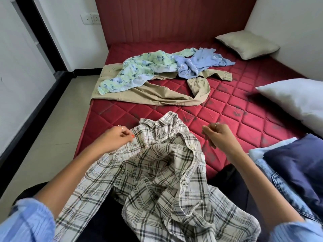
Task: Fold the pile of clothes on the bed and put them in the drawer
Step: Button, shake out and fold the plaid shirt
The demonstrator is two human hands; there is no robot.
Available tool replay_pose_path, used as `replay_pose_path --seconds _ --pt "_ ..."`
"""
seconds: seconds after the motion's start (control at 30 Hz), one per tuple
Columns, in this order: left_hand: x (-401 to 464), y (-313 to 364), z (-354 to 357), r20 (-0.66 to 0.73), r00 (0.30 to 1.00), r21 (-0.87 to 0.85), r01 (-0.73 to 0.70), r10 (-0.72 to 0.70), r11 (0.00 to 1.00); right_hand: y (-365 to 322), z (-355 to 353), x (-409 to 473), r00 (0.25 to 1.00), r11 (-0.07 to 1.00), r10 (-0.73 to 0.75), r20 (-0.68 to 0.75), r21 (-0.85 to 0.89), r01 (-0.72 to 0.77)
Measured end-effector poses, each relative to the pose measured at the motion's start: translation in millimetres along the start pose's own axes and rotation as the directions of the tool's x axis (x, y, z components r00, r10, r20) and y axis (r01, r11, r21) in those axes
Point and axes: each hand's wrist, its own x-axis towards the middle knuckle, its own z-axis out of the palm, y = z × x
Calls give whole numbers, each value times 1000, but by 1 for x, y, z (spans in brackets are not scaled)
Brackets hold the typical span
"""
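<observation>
A crumpled white plaid shirt (157, 168) lies over my lap and the near edge of the red quilted mattress (236, 109). My left hand (116, 137) pinches the shirt near its collar. My right hand (216, 135) hovers just right of the shirt, fingers loosely curled, holding nothing. Farther up the bed lies a pile: a green floral garment (136, 70), a light blue garment (197, 65) and beige trousers (157, 93) beneath them.
A white pillow (297, 98) and a grey pillow (248, 44) lie at the right. Folded navy cloth (300, 165), pale blue cloth and denim (283, 186) are stacked at my right. Tiled floor (52, 133) runs along the bed's left side. No drawer is in view.
</observation>
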Motion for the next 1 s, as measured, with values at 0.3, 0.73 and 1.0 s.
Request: replay_pose_path --seconds 0.3,0.73,1.0 --pt "68 -67 9 -251 939 213 292 -237 932 41 41 64 986 898 155 56 -424 -117" --pt "110 -103 29 -261 880 347 469 -397 812 59 103 94 913 657 403 68 -716 -237" --pt "113 -90 8 -394 880 134 340 -265 931 60 78 94 957 789 285 -56 -553 -267"
